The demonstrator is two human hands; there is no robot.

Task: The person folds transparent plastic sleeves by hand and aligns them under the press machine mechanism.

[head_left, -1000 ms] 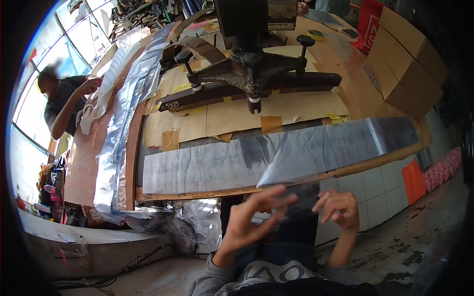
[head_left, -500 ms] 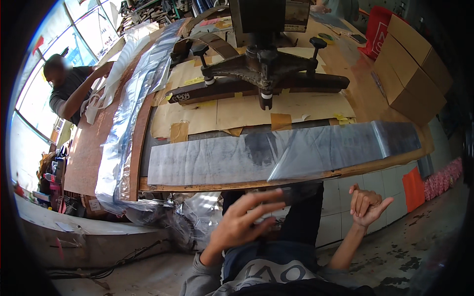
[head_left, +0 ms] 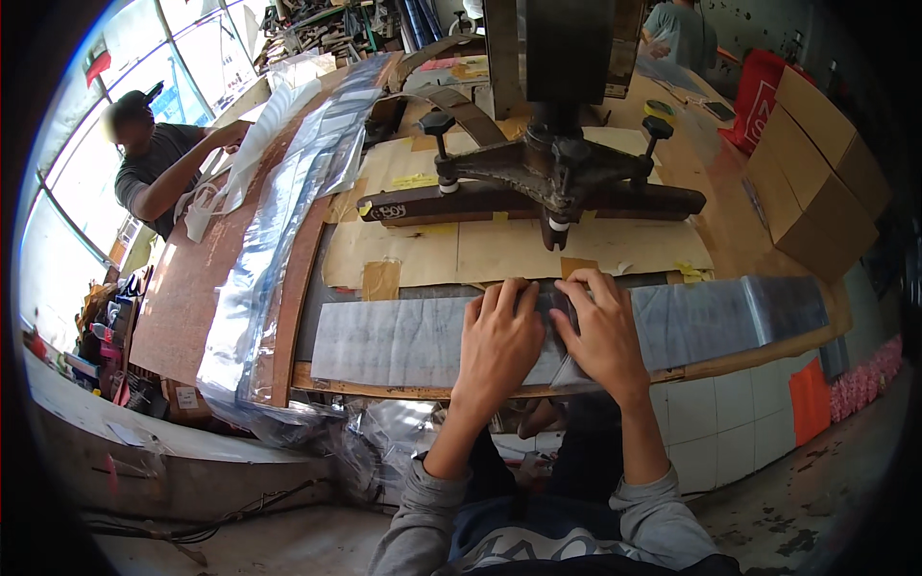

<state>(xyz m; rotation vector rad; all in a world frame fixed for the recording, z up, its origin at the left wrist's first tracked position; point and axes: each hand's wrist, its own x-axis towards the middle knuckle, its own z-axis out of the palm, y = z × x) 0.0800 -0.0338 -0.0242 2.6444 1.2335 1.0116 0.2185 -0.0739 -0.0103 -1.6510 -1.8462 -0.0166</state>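
Note:
A long strip of clear plastic sheet (head_left: 399, 341) lies across the near side of the workbench. Both hands reach over its middle, side by side. My left hand (head_left: 499, 336) has its fingers bent and close together at the sheet's far edge; its thumb is mostly hidden. My right hand (head_left: 603, 331) curls at the same edge, thumb and forefinger close together on the plastic. Beneath the right palm a loose corner of the plastic shows. Just beyond the fingertips is a pale board with brown tape (head_left: 381, 280) along its edge.
A heavy dark press head (head_left: 552, 178) with a metal bar stands over the board. Layered clear plastic (head_left: 259, 259) runs along the left of the bench. An open cardboard box (head_left: 816, 173) sits at the right. Another person (head_left: 158, 163) handles white material at the left.
Both my hands have come up from below the bench's front edge onto the plastic sheet's far edge. The view has shifted slightly.

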